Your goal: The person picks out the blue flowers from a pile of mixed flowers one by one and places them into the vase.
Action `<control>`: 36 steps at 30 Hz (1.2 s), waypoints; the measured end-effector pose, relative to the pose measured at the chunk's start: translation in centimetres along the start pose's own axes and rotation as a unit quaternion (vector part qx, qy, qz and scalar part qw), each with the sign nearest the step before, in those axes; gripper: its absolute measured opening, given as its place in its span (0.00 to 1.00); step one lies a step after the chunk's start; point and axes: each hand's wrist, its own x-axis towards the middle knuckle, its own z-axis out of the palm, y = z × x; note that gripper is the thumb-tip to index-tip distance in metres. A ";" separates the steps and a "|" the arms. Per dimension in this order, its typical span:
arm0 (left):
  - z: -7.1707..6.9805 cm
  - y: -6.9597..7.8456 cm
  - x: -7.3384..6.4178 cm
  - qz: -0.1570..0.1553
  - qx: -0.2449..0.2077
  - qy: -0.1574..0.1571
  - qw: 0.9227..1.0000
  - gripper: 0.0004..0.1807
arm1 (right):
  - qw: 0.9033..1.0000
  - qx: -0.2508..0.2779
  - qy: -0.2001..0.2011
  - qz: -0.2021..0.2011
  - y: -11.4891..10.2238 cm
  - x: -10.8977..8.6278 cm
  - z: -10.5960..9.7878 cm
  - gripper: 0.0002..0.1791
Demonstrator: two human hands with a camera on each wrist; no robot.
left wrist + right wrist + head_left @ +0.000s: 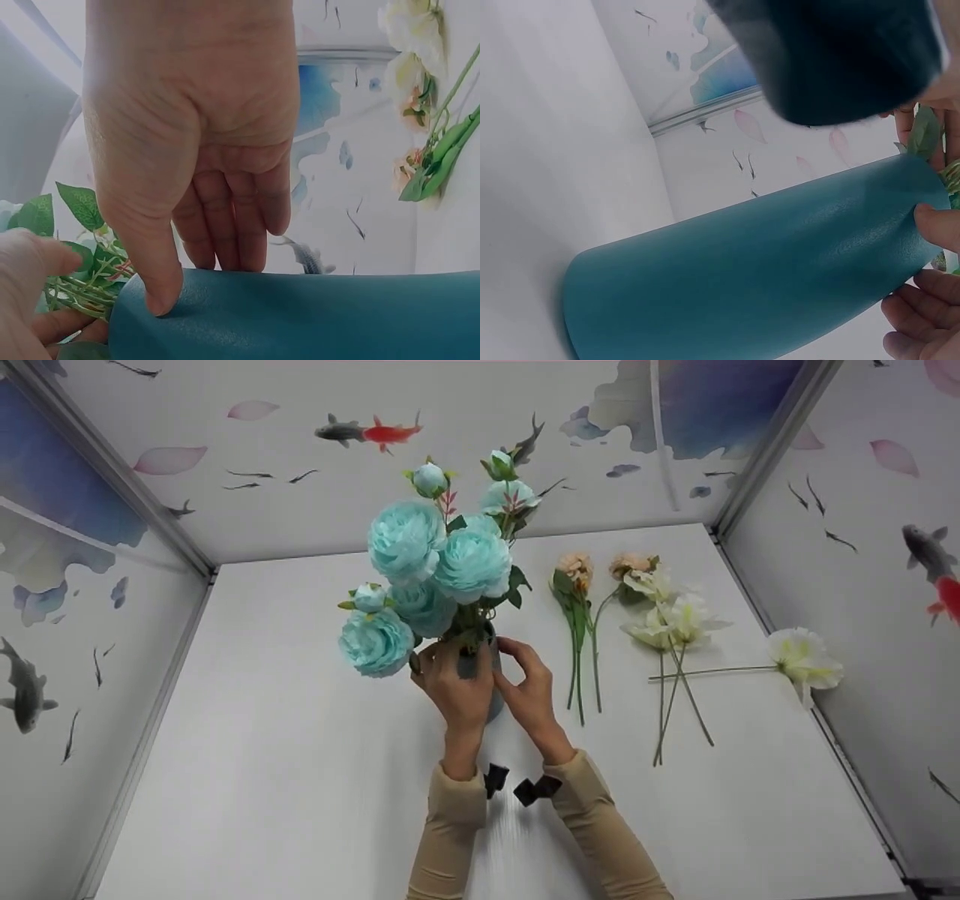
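Observation:
A teal vase (742,270) stands upright on the table, looking grey in the head view. Light-blue artificial peonies (409,540) rise from its mouth on green stems (86,296). My left hand (459,690) holds those stems at the rim, its thumb and fingers around them in the left wrist view. On the other side, my right hand (531,690) grips the upper part of the vase. Its thumb presses the near wall and its fingers lie behind. Part of the vase is hidden by the hands in the head view.
Peach flowers (576,570) and white lilies (688,619) lie on the white table (285,735) to the right. One white lily (804,661) reaches over the right edge. Printed panels (277,502) with fish surround the table. A dark blurred object (847,67) fills the upper right wrist view.

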 end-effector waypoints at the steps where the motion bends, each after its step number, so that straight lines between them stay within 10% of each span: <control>1: 0.0 0.0 0.0 0.000 -0.002 0.002 1.000 0.09 | 1.000 0.001 -0.002 0.001 0.0 0.0 0.0 0.19; 36: -0.4 -1.0 -0.2 -0.031 0.047 -0.004 0.998 0.12 | 1.000 -0.003 0.002 0.004 -0.2 0.1 0.1 0.19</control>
